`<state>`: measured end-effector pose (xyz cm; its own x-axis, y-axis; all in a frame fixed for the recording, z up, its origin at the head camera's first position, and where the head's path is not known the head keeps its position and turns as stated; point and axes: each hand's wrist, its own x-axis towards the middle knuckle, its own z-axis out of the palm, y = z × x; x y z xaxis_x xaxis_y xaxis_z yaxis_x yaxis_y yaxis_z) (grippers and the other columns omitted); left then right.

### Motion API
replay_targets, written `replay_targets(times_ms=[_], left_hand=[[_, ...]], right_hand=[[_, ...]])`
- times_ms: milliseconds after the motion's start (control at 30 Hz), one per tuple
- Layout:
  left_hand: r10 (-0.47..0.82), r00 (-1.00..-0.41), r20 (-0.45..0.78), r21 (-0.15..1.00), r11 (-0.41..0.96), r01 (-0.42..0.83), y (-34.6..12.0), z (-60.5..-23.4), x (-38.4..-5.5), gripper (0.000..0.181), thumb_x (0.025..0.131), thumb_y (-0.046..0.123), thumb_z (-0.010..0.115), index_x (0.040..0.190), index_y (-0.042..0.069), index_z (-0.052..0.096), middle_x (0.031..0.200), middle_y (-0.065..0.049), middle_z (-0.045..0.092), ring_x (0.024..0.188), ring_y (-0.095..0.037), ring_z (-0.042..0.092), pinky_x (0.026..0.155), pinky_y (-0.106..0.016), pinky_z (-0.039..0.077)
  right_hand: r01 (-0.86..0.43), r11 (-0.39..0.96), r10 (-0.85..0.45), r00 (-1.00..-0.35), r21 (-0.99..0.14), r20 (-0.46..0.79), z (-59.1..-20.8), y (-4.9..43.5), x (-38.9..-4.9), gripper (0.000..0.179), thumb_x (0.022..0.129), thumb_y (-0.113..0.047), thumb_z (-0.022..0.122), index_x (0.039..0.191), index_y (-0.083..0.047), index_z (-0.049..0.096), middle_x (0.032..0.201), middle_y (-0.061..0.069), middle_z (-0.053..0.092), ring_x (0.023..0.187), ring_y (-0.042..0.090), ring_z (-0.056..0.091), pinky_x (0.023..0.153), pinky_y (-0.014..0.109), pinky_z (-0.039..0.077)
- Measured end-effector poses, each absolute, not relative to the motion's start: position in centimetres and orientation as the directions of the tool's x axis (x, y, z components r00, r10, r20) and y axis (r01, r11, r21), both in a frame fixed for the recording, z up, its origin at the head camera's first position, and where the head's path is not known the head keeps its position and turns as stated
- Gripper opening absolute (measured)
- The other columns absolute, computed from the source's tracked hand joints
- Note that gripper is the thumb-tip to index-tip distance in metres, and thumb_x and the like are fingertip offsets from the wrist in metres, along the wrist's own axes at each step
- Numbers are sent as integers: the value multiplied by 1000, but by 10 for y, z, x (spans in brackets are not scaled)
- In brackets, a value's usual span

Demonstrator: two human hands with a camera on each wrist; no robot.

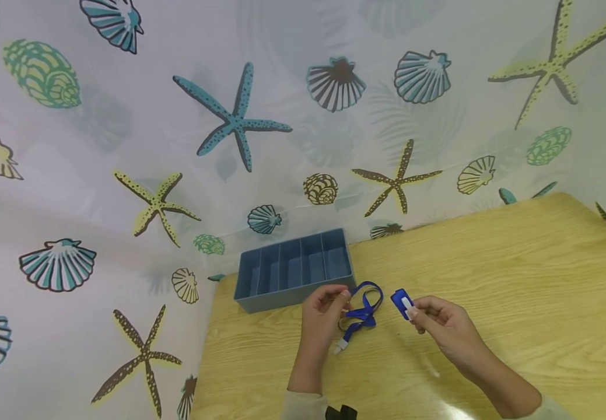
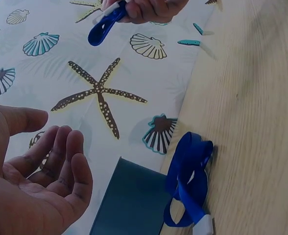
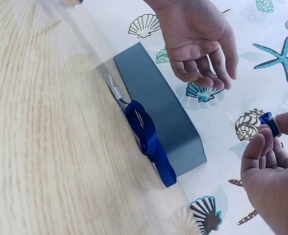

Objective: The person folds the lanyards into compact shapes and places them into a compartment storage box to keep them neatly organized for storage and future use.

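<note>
A small blue looped piece with a white strip (image 1: pixel 401 303) is pinched between the thumb and fingers of my right hand (image 1: pixel 447 326), raised over the table. Its exact kind is unclear. My left hand (image 1: pixel 322 318) hovers near the box's front corner, fingers loosely bent; the left wrist view shows nothing in the palm of this hand (image 2: pixel 46 181). A blue lanyard (image 1: pixel 368 312) lies loosely coiled on the wood between both hands, its pale end clip (image 1: pixel 340 346) toward me. In the head view the left hand overlaps part of it; both wrist views show them apart.
Behind the left hand stands a blue-grey box (image 1: pixel 271 300) with several compartments side by side. The light wood table (image 1: pixel 518 280) extends to the right. A white cloth with shells and starfish (image 1: pixel 292 52) hangs along the back and left edges.
</note>
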<state>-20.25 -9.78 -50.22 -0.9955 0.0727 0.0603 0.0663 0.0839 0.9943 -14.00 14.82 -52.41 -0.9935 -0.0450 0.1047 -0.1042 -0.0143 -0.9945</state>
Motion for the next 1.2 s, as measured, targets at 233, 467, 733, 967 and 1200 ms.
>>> replay_targets(times_ms=[233,467,733,967,1200], left_hand=[[8,-997,79,989,121,80,-113,-511,-208,17,100,19,75,111,7,76,105,-14,76,88,-16,72,81,-31,58],[-5,-996,88,991,107,87,-115,-518,-208,16,100,18,75,110,6,76,105,-15,75,88,-16,71,80,-29,58],[32,-997,71,994,75,73,-105,-527,-207,17,100,14,75,111,1,75,100,-9,72,90,-31,73,76,-30,58],[11,-996,87,986,140,87,-102,-528,-205,12,100,15,75,110,8,76,104,-10,74,92,-25,72,79,-26,56],[-32,-970,240,912,350,213,-116,-527,-209,23,97,17,79,118,9,73,111,-9,71,103,-23,68,90,-41,57]], right_hand=[[-86,-15,-52,-995,-996,87,-525,147,-141,27,108,-12,63,118,13,65,94,-4,73,82,9,65,76,24,59],[-78,-12,-50,-996,-997,79,-527,147,-141,28,108,-13,63,118,12,65,94,-4,73,83,9,65,77,25,60],[-90,-15,-39,-995,-996,90,-526,146,-142,26,107,-11,63,116,13,64,92,-4,72,81,9,65,76,24,59],[-89,-23,-37,-995,-996,90,-528,145,-143,25,107,-10,64,116,13,65,92,-5,73,81,9,65,76,26,59],[-97,-24,-39,-994,-995,97,-529,145,-142,25,107,-10,64,116,13,65,91,-5,73,81,9,65,75,24,59]])
